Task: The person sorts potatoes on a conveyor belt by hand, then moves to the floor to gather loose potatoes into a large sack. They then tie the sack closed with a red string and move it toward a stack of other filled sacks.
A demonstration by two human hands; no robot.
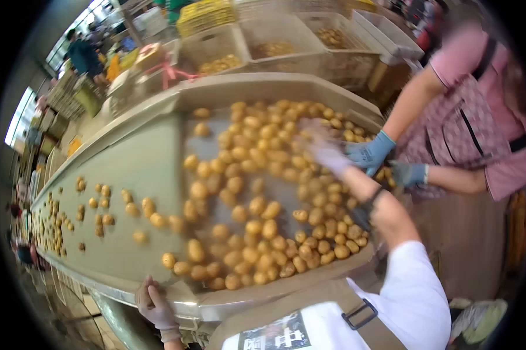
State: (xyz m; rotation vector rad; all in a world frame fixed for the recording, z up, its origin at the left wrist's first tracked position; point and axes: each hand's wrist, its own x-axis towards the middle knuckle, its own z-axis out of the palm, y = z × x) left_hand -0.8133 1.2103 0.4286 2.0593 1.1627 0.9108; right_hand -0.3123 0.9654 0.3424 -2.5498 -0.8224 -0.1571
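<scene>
Many potatoes (263, 140) lie spread over the metal sorting table (216, 125). My right hand (326, 146), in a pale glove and blurred, reaches over the far right part of the heap with its fingers spread on or just above the potatoes. At the near edge of the table, my left hand (155, 304), also gloved, rests by the metal rim with its fingers bent; whether it grips anything is unclear. More potatoes sit on the green conveyor belt (128, 175) to the left.
A co-worker (479, 105) in pink stands at the right, with two blue-gloved hands (371, 153) close to my right hand. Crates (280, 61) holding potatoes line the far side. Other people (85, 55) are in the left background.
</scene>
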